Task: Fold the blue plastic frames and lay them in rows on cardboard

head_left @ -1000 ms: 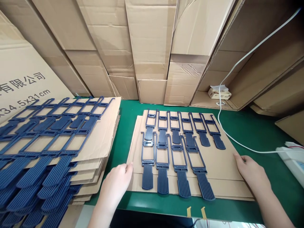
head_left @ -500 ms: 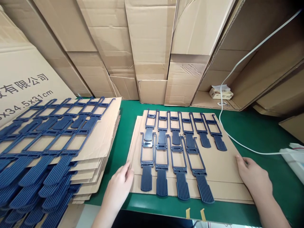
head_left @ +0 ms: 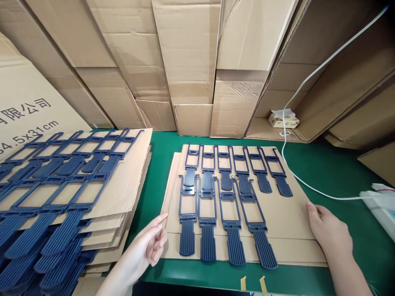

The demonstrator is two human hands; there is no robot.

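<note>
Two rows of dark blue plastic parts (head_left: pixel 228 205), each a frame with a ribbed paddle, lie on a cardboard sheet (head_left: pixel 290 222) on the green table. At the sheet's left edge is my left hand (head_left: pixel 148 240), palm turned inward, index finger extended along the edge and the other fingers loosely curled, with nothing in it. My right hand (head_left: pixel 330 226) grips the sheet's right edge, thumb on top and fingers partly hidden. Another sheet shows beneath the top one.
Layered cardboard sheets (head_left: pixel 120 197) bearing many blue parts (head_left: pixel 61 238) rise at the left. Cardboard boxes (head_left: pixel 188 61) stand behind. A white cable (head_left: pixel 324 193) crosses the right side near a small tissue box (head_left: pixel 284 119). Yellow tape strips (head_left: pixel 263 284) mark the front edge.
My left hand has loosened from the sheet's left edge and turned, its fingers now more spread. My right hand stays at the right edge. The view has shifted slightly.
</note>
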